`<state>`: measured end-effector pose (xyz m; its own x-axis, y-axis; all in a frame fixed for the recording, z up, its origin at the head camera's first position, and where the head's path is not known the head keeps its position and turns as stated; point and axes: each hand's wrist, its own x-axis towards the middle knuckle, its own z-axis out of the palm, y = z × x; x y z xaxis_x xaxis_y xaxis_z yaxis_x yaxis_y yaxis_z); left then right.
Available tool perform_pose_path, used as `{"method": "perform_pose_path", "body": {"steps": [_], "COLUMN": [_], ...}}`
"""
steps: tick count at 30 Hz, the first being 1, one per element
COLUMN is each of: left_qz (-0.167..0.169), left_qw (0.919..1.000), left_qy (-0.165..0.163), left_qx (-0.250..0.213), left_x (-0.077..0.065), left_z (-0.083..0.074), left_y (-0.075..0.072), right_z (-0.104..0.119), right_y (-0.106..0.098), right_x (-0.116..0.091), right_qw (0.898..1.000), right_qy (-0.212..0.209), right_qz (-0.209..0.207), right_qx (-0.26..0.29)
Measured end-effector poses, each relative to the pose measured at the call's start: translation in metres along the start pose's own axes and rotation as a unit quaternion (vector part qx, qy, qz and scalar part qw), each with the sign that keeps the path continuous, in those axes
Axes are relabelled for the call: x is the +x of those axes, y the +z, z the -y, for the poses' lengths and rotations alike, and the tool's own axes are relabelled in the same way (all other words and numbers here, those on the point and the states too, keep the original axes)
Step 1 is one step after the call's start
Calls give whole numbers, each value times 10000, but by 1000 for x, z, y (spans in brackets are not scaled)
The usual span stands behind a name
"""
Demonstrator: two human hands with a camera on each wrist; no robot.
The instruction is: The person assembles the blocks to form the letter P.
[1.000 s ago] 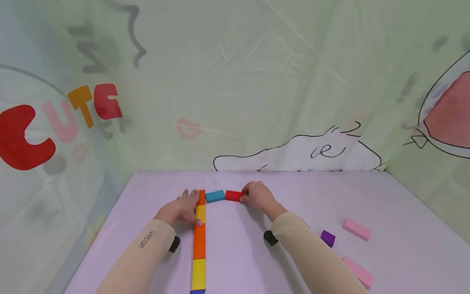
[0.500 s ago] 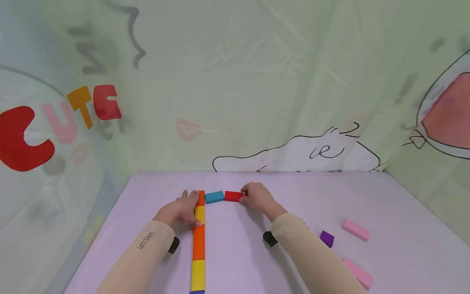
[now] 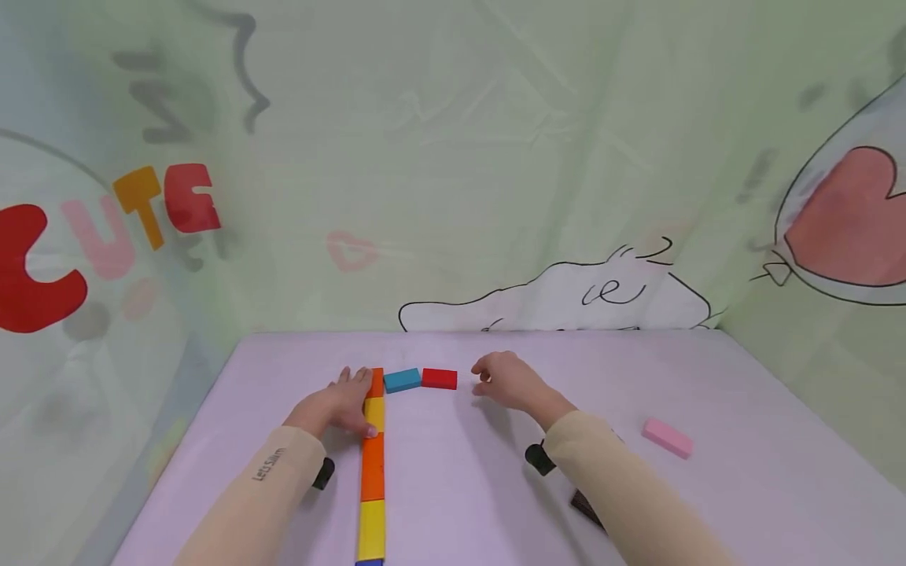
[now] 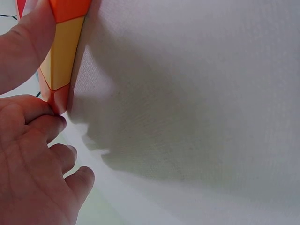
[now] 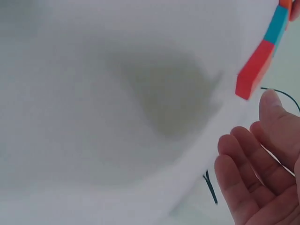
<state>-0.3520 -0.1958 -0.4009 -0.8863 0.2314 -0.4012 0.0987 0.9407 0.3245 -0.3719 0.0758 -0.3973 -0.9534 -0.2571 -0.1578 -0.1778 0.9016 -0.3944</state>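
Note:
A straight row of flat blocks runs away from me in the head view: a far orange block (image 3: pixel 377 381), a yellow block (image 3: pixel 374 413), an orange block (image 3: pixel 373 468), a yellow block (image 3: pixel 371 530) and a blue edge at the bottom. My left hand (image 3: pixel 338 405) rests spread along the row's left side; its thumb touches near a yellow-orange joint and its fingers touch the far orange block. From that far end a teal block (image 3: pixel 403 380) and a red block (image 3: pixel 440 379) lead right. My right hand (image 3: pixel 513 383) hovers just right of the red block, fingers loosely bent, holding nothing.
A pink block (image 3: pixel 668 438) lies right of my right forearm. A dark brown ridged piece (image 3: pixel 586 508) is partly hidden under that sleeve. Small black devices sit at both wrists. A printed curtain (image 3: pixel 495 196) stands behind the table's far edge.
My right hand has let go of the red block and moved right. My head view has shifted right. The purple block and one pink block are out of sight; the brown piece shows.

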Motion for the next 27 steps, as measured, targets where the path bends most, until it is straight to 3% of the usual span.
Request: {"method": "perform_pose_path", "body": {"steps": [6, 12, 21, 27], "left_qz": [-6, 0, 68, 60], "left_qw": [9999, 9998, 9999, 9999], "left_qy": [122, 220, 136, 106], "left_qx": [17, 32, 22, 13], "left_x": [0, 0, -3, -3], "left_z": [2, 1, -1, -2], "left_y": [0, 0, 1, 1], "right_z": [-18, -47, -98, -121], "right_y": [-18, -32, -26, -25], "right_x": [-34, -80, -148, -176], "right_qw": [9981, 9958, 9930, 9863], "right_qy": [-547, -904, -1077, -1444], "right_qz": [20, 28, 400, 742], "right_qx": [-279, -160, 281, 279]}}
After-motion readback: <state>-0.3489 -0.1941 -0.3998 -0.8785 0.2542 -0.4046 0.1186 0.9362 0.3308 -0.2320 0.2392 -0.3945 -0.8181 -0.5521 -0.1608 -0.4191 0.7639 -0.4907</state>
